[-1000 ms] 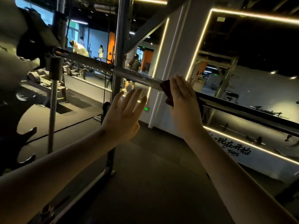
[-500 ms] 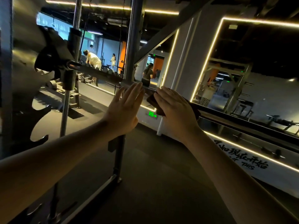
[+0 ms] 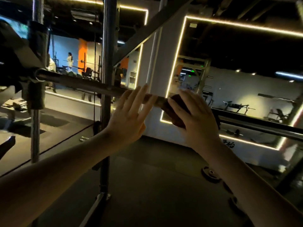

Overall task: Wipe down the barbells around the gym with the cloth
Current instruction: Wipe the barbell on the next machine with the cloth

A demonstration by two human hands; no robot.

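A steel barbell [image 3: 78, 81] runs across the view from the rack at the left down to the right edge. A dark brown cloth [image 3: 173, 110] is wrapped over the bar near its middle. My right hand [image 3: 196, 118] lies over the cloth and presses it onto the bar, fingers spread over the top; how far they curl behind is hidden. My left hand [image 3: 129, 117] is raised just left of the cloth, fingers straight and together, its fingertips in front of the bar.
A vertical rack upright [image 3: 107, 95] stands behind my left hand. A guide rod with a black sleeve [image 3: 36, 63] holds the bar's left end. Weight plates [image 3: 210, 175] lie on the dark floor at the right. People stand far off by the orange wall.
My right hand and the cloth slid left along the bar from 1.0 s ago. My left hand stayed open beside it. My view shifted, so the rack now sits further left.
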